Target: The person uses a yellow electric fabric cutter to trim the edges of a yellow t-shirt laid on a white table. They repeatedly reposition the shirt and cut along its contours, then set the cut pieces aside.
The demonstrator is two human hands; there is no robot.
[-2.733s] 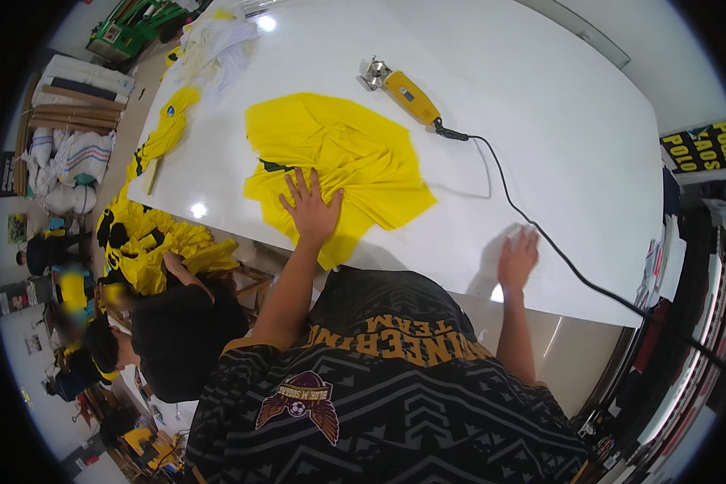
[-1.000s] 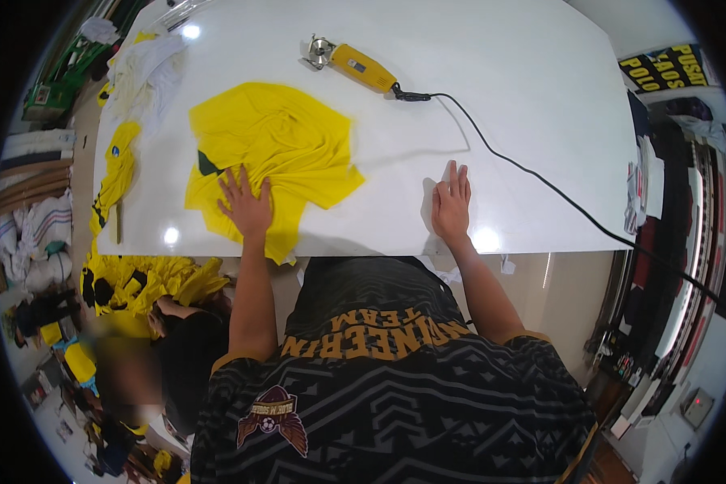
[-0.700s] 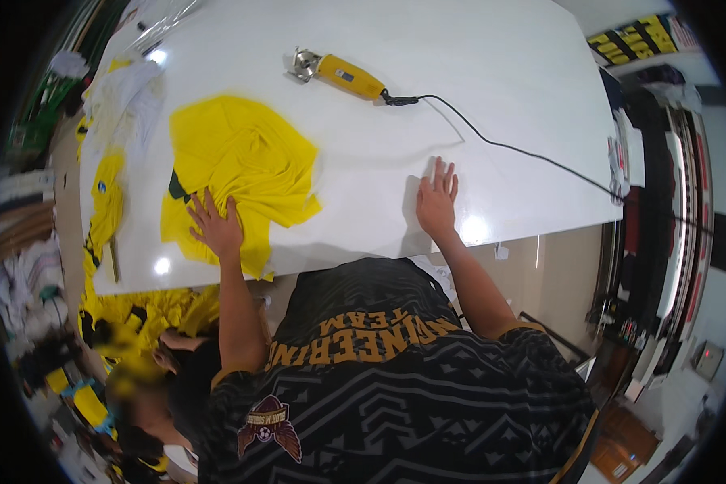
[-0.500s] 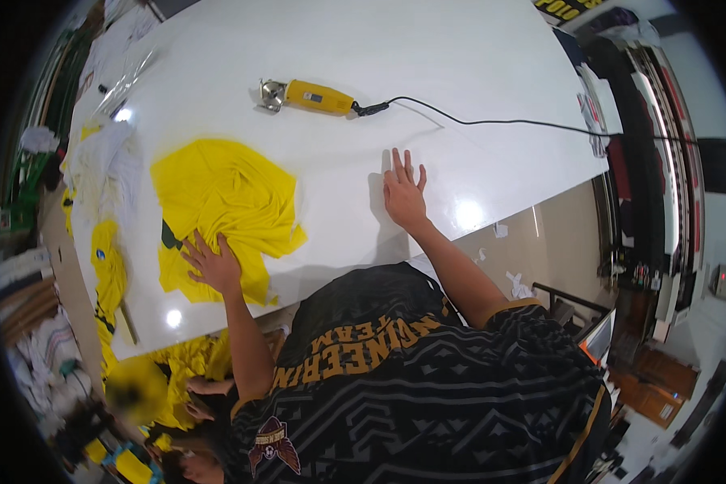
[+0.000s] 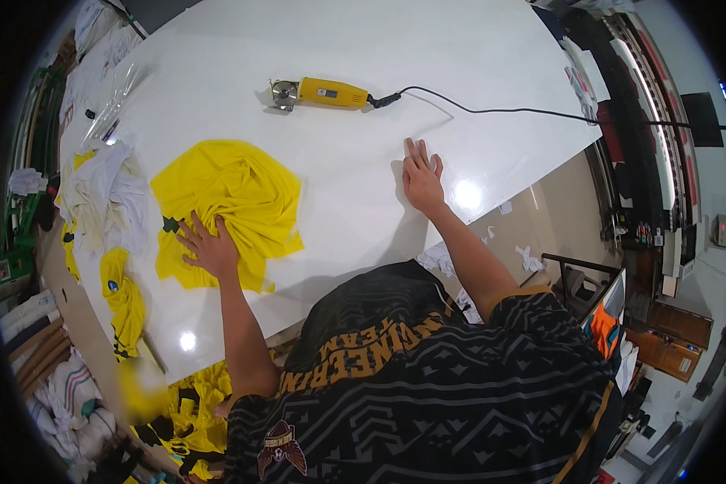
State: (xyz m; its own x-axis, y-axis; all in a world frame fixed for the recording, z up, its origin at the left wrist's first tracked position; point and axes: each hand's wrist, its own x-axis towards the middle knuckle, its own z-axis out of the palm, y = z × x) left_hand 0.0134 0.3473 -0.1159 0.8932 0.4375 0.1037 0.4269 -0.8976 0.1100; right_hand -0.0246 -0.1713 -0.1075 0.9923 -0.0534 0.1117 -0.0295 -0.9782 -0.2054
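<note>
A crumpled piece of yellow fabric (image 5: pixel 250 189) with a small dark green patch lies on the white table (image 5: pixel 339 177). Flat on its lower left part rests my left hand (image 5: pixel 210 247), fingers spread. Folds in the cloth gather near the fingertips. My right hand (image 5: pixel 423 177) is over the table to the right of the fabric, apart from it, its fingers stretched out and holding nothing. Beyond both hands a yellow hand-held rotary fabric cutter (image 5: pixel 331 92) lies on its side, its round metal blade end pointing left.
The cutter's black cord (image 5: pixel 508 110) runs right across the table edge. At the left edge lie white cloth (image 5: pixel 109 189), clear plastic (image 5: pixel 121 101) and a yellow garment (image 5: pixel 125 302). More yellow fabric (image 5: pixel 206 407) is heaped beyond the near left edge. Scraps (image 5: pixel 529 258) litter the floor at right.
My view has shifted slightly. My left hand stays spread on the yellow fabric, whose folds are drawn a little differently; my right hand remains stretched out. A person at lower left is now mostly hidden.
</note>
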